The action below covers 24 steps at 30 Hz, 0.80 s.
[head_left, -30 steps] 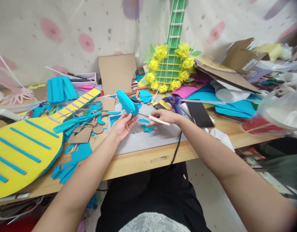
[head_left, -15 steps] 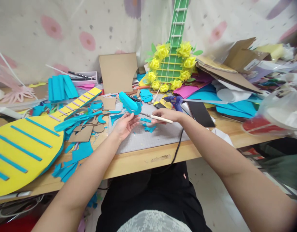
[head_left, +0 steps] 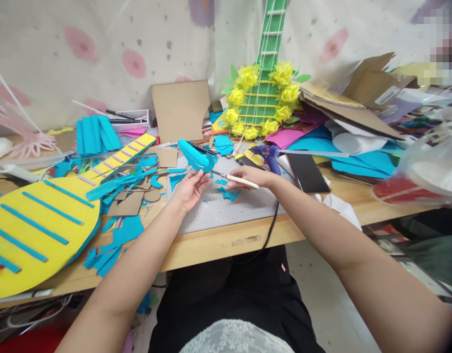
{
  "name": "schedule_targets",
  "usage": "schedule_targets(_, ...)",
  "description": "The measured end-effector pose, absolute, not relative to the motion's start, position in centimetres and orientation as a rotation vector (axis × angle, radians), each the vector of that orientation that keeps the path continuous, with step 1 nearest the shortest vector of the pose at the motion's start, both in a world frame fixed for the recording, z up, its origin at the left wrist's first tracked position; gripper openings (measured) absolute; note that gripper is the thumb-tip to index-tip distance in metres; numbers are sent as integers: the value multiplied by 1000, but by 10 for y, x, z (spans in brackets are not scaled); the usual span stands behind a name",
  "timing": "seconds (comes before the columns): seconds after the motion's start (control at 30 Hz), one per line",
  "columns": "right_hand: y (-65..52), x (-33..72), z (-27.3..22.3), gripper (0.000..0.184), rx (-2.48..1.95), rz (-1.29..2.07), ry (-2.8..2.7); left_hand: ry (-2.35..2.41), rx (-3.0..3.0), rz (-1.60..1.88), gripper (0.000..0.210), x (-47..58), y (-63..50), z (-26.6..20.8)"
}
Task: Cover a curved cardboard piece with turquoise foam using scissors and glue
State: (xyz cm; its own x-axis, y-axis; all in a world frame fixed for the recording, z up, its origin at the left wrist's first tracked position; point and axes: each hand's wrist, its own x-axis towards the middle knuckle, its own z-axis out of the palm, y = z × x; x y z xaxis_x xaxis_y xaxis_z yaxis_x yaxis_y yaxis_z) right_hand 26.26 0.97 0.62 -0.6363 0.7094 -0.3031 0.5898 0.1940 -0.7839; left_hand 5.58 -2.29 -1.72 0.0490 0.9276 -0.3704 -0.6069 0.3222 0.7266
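Note:
My left hand pinches the lower end of a curved blue paper piece, held tilted above a grey mat. My right hand is closed around scissors with a white handle. Their blades point left and reach the lower right edge of the blue piece; whether they are parted is too small to tell. Beneath the hands, small blue scraps lie on the mat.
On the left lies a yellow paper guitar beside blue and cardboard scraps. A green guitar with yellow flowers stands behind. A blue glue gun, black phone-like slab and bagged red-and-white tub are to the right.
The blue piece has tilted slightly, its upper end shifting left. My right hand and the scissors have moved a little to the left. The whole view has shifted slightly.

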Motion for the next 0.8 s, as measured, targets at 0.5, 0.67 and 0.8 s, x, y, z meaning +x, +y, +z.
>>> schedule_targets(0.5, 21, 257, -1, 49, -1199, 1430, -2361, 1072, 605, 1396, 13, 51, -16, -15)
schedule_targets(0.67, 22, 255, -1, 48, -1236, 1409, -2335, 1043, 519, 1422, 11, 55, -15, -14)
schedule_targets(0.8, 20, 251, 1, 47, -1248, 1380, -2323, 1025, 504, 1432, 13, 54, -14, -15)
